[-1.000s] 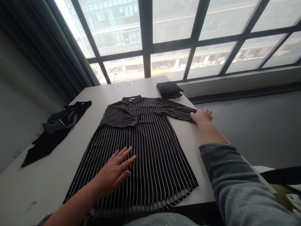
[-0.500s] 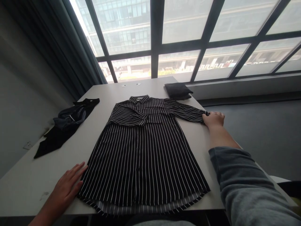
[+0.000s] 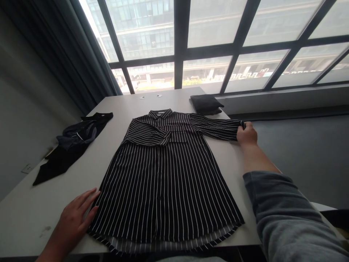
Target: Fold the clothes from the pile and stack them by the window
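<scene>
A black shirt with white stripes (image 3: 174,182) lies front up on the white table (image 3: 114,109), its collar toward the window. Its left-hand sleeve is folded across the chest, while the other sleeve (image 3: 218,128) stretches out to the right. My right hand (image 3: 247,134) is closed on the cuff of that outstretched sleeve, near the table's right edge. Beside the shirt's lower left edge, my left hand (image 3: 77,214) lies with fingers extended, the fingertips touching the fabric's side. The hem curves along the table's near edge.
Dark crumpled clothing (image 3: 73,140) lies along the table's left side. A folded dark cloth bundle (image 3: 206,104) sits at the far right corner. Behind the table are a large window (image 3: 152,32) and a dark curtain (image 3: 68,47).
My right hand has raised the sleeve's cuff slightly, and the sleeve looks more spread out. My left hand stays by the shirt's lower left edge. The view has shifted a little.
</scene>
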Available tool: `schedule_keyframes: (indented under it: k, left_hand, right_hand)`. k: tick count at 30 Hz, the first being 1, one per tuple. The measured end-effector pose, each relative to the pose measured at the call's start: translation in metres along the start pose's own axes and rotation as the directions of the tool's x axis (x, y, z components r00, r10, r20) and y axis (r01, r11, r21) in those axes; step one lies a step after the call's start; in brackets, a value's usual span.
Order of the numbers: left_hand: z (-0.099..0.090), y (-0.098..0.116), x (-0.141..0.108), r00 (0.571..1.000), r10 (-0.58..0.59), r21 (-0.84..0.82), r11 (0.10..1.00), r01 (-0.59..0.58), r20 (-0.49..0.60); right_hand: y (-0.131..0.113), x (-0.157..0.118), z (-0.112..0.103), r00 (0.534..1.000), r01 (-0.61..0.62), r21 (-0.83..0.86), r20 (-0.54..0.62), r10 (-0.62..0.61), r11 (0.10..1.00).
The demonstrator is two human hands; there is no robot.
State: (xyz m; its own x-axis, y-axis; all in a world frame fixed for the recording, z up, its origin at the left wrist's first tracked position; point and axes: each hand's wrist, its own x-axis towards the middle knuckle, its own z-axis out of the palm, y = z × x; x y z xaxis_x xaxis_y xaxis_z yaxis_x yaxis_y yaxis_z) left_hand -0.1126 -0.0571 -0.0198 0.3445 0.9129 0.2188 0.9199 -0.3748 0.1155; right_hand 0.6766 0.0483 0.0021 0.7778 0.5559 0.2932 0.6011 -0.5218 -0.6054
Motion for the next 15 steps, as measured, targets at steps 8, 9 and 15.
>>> schedule_keyframes:
  k: [8,9,15]
  left_hand:
    - [0.0,0.0,0.001,1.0,0.005,-0.037,0.999,-0.006,-0.011]
    - [0.0,0.0,0.001,1.0,0.004,-0.038,0.999,-0.005,-0.009]
    - [-0.001,0.001,0.002,1.0,0.004,-0.028,1.0,-0.005,-0.023]
  right_hand:
    - [-0.004,-0.003,-0.001,0.993,-0.098,0.162,-0.048,0.107,0.982]
    - [-0.002,-0.002,0.002,0.991,-0.111,0.195,-0.045,0.122,0.975]
    - [0.007,0.002,0.01,0.968,-0.228,0.365,-0.013,0.25,0.903]
